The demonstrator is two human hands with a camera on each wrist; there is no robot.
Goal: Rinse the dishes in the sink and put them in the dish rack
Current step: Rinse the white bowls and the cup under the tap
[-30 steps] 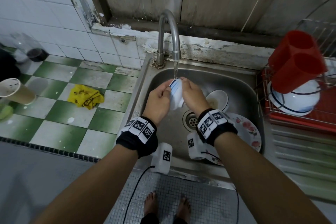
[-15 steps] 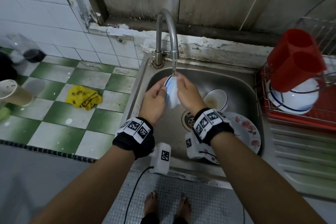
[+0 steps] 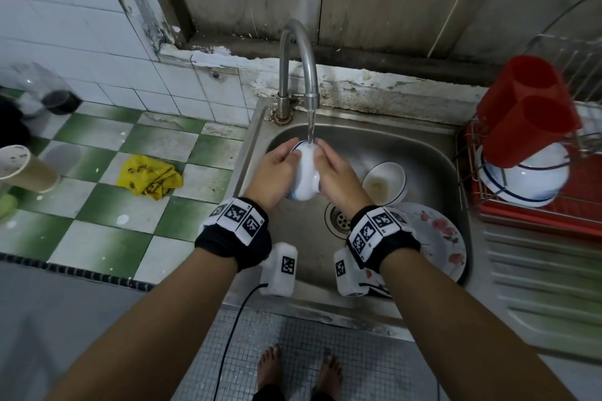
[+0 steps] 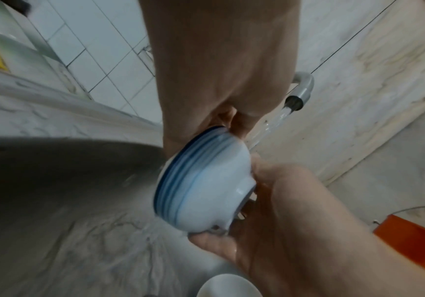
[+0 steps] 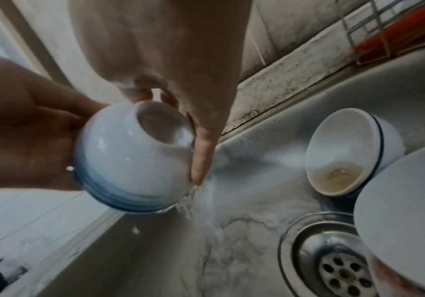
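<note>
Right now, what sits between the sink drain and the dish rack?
In the head view, a floral plate lies beside the drain toward the dish rack, with a small dirty bowl propped on its far edge, then the sink's right wall.

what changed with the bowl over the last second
The bowl has turned between the hands: a second ago its blue rim faced up into the stream, now its white underside does. Both the left hand and right hand still hold it under the tap. The second bowl, plate and rack are unchanged.
</note>
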